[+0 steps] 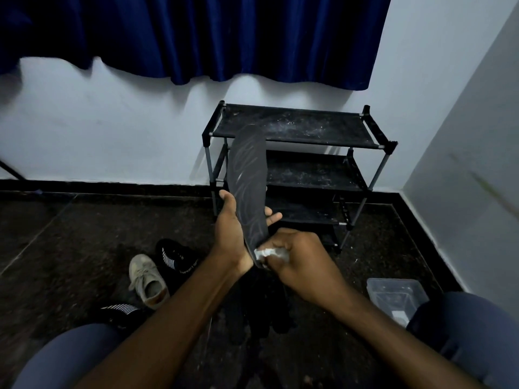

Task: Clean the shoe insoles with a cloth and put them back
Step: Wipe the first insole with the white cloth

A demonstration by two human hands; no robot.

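Sitting over a dark floor, with a black shoe (118, 313), a beige shoe (148, 279) and a second black shoe (174, 256) lying at left, well apart from the hands. Gripping the insole (248, 178) upright in the left hand (233, 223), thumb and fingers curled round its lower half. Rubbing its heel end with a white cloth (269, 253), bunched tight in the right hand (300, 259). Working in front of a dusty rack (295, 127), with a clear tub (393, 296) standing at right. Judging by the pale streaks along the insole, wiping only partway through; finishing it and returning it to a shoe yet to come. Not making out any other insole for certain. Showing white lettering on the second black shoe, too small for reading.
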